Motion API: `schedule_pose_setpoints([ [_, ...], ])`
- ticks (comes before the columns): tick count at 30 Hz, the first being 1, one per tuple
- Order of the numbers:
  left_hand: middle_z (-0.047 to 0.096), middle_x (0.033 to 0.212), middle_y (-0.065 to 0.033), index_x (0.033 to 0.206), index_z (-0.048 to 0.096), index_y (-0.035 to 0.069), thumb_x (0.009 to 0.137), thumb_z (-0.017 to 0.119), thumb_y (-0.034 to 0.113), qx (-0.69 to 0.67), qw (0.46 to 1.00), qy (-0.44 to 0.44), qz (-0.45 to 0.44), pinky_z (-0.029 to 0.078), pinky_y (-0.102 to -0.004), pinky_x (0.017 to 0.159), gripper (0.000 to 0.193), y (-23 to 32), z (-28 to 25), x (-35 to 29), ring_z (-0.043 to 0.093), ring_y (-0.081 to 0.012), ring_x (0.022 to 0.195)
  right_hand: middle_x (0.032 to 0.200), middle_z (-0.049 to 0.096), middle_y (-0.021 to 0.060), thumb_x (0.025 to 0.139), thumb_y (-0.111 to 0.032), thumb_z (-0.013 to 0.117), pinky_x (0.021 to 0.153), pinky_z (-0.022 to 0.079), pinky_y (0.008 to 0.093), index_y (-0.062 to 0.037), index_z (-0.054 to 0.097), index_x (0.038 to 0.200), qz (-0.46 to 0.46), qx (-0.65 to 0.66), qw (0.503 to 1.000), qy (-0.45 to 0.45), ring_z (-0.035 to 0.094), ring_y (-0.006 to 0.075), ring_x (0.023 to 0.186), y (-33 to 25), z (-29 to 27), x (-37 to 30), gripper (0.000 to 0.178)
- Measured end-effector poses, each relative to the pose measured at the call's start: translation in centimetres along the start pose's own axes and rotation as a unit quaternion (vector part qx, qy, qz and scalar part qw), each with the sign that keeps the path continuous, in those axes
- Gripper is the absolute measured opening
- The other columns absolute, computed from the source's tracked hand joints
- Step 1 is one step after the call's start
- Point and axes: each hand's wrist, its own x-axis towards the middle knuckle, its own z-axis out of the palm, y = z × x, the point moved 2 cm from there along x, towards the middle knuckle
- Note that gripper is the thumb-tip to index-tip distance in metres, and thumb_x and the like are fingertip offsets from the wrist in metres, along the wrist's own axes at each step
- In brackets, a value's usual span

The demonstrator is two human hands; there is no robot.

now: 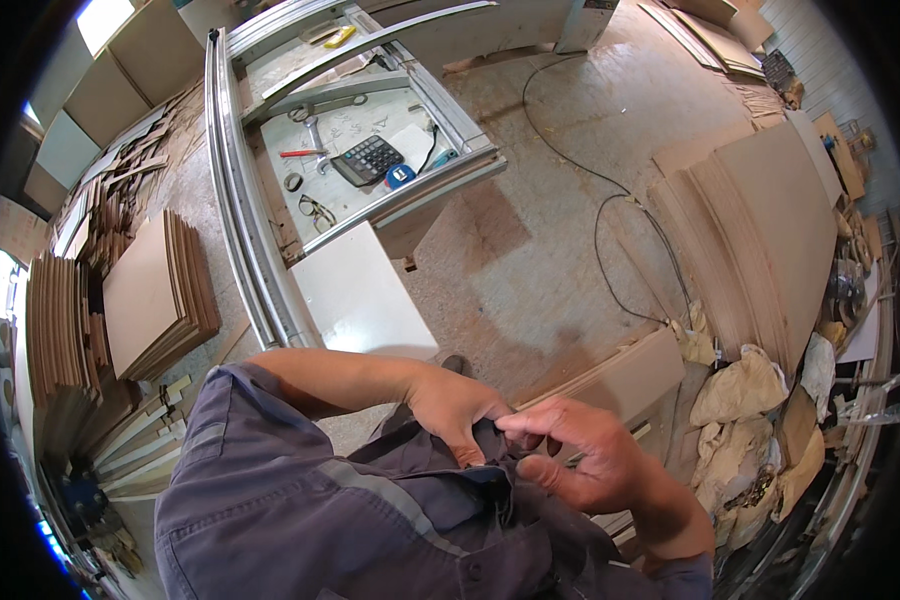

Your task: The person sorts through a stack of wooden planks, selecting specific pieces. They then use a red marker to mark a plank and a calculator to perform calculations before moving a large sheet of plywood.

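Both hands are at the front of the dark grey work jacket (300, 500) I wear, which has a pale reflective strip. My left hand (455, 410) grips a fold of the cloth near the waist, its fingertips partly tucked out of sight. Close beside it, the fingers of my right hand (585, 455) curl in a pinch at the jacket's edge. What lies exactly between the right fingertips is hard to see. Beyond the left forearm, a white panel (365, 290) rests at the end of a metal-railed bench (255, 250).
On the bench lie a calculator (367, 160), a blue tape measure (400, 176), glasses (317, 211) and a wrench (316, 143). Board stacks stand at left (155, 295) and right (760, 240). A black cable (560, 153) loops over the floor. Crumpled paper sacks (735, 390) lie at right.
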Motion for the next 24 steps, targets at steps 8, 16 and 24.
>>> schedule_pose_setpoints([
  [8, 0.061, 0.088, -0.0008, 0.100, 0.063, -0.002, 0.093, 0.073, 0.033, -0.056, 0.996, 0.064, 0.031, 0.044, -0.0308, 0.072, 0.037, 2.5, -6.3, 3.6, 0.051, -0.0100, 0.082, 0.123, 0.063, 0.0196, 0.091, -0.033, 0.067, 0.093, 0.050, 0.0411, -0.0045, 0.061, 0.131, 0.255, -0.117, 0.938, 0.204, 0.061, 0.0333, 0.111, 27.9, -8.7, -3.2, 0.049],
  [16, 0.063, 0.109, -0.0084, 0.103, 0.067, -0.002, 0.090, 0.071, 0.052, -0.227, 0.919, 0.318, -0.054, 0.041, -0.0373, 0.093, 0.056, -0.9, -10.3, 6.0, 0.054, -0.0205, 0.103, 0.150, 0.039, 0.0326, 0.079, -0.053, 0.072, 0.113, 0.036, 0.0469, -0.0003, 0.042, 0.148, 0.511, -0.073, 0.854, 0.071, 0.036, 0.0448, 0.141, 49.5, -5.2, -9.1, 0.092],
  [24, 0.063, 0.114, -0.0078, 0.116, 0.065, -0.003, 0.086, 0.079, 0.040, -0.183, 0.936, 0.280, -0.110, 0.041, -0.0354, 0.094, 0.053, 3.0, -13.2, 12.6, 0.056, -0.0192, 0.106, 0.147, 0.042, 0.0334, 0.070, -0.049, 0.077, 0.114, 0.036, 0.0446, -0.0052, 0.046, 0.148, 0.485, -0.024, 0.874, -0.016, 0.043, 0.0445, 0.137, 54.7, -13.7, -8.7, 0.094],
])
